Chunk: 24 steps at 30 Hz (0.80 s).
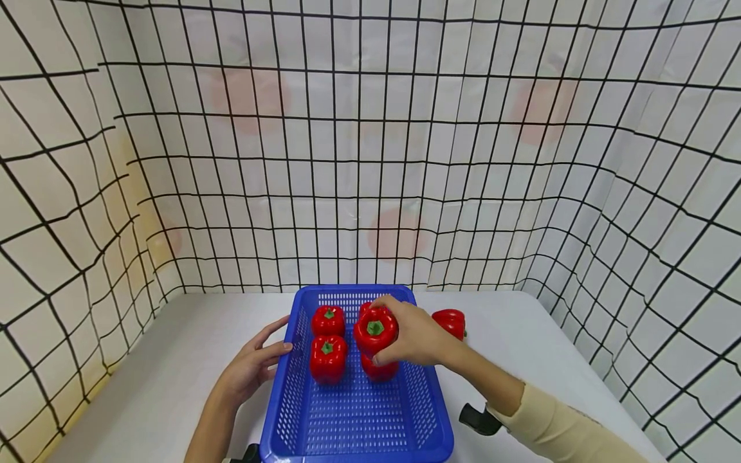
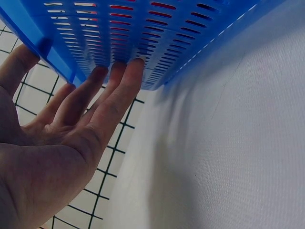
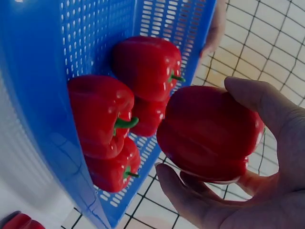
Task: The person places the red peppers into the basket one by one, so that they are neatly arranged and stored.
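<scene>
My right hand (image 1: 413, 334) grips a red bell pepper (image 1: 376, 329), held above the blue basket (image 1: 353, 458) with its green stem facing up toward the head view. In the right wrist view, thumb and fingers curl round this pepper's sides. Below it, several red bell peppers stand in the basket, among them one at front left (image 1: 328, 360) and one behind it (image 1: 328, 320). Two on the right are partly hidden by the held pepper and hand. My left hand (image 1: 249, 370) rests fairly straight fingers against the basket's left side wall (image 2: 143, 28), thumb near the rim.
Another red bell pepper (image 1: 450, 323) lies on its side on the white tabletop (image 1: 509, 360), right of the basket. A black wire grid (image 1: 359, 161) encloses the table at the back and sides. Dark wrist mounts (image 1: 482, 419) sit at the forearms.
</scene>
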Tool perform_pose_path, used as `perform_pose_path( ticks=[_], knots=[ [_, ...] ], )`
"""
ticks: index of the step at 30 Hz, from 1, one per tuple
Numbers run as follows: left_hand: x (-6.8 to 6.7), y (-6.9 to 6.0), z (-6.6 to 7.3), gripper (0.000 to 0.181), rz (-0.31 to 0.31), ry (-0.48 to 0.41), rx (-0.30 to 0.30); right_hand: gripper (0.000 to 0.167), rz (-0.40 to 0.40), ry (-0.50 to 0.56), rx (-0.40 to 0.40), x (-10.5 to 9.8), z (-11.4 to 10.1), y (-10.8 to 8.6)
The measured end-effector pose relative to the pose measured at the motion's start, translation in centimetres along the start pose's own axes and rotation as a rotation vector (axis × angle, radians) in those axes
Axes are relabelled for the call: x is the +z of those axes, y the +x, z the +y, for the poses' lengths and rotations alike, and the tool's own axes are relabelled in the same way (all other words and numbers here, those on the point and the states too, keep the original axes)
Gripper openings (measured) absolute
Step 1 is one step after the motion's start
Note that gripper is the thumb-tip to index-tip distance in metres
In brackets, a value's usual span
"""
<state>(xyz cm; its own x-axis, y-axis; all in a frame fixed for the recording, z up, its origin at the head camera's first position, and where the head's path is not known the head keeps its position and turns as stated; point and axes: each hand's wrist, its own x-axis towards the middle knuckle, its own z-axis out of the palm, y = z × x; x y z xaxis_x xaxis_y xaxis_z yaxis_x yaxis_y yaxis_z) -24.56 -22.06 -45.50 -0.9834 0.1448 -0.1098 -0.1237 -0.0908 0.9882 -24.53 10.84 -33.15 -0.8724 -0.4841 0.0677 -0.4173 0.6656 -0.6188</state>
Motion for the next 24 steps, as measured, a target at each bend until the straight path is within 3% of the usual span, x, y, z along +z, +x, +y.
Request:
perform_pose_path(
  ticks=[13,24],
  knots=[
    [0.0,0.0,-0.4,0.073,0.015,-0.012,-0.003,0.08,-0.224,-0.036,-0.021,1.8,-1.5,0.6],
    [0.1,-0.1,-0.1,0.074,-0.003,0.01,0.003,0.085,-0.295,-0.15,-0.034,3.8,-3.1,1.0]
  ],
)
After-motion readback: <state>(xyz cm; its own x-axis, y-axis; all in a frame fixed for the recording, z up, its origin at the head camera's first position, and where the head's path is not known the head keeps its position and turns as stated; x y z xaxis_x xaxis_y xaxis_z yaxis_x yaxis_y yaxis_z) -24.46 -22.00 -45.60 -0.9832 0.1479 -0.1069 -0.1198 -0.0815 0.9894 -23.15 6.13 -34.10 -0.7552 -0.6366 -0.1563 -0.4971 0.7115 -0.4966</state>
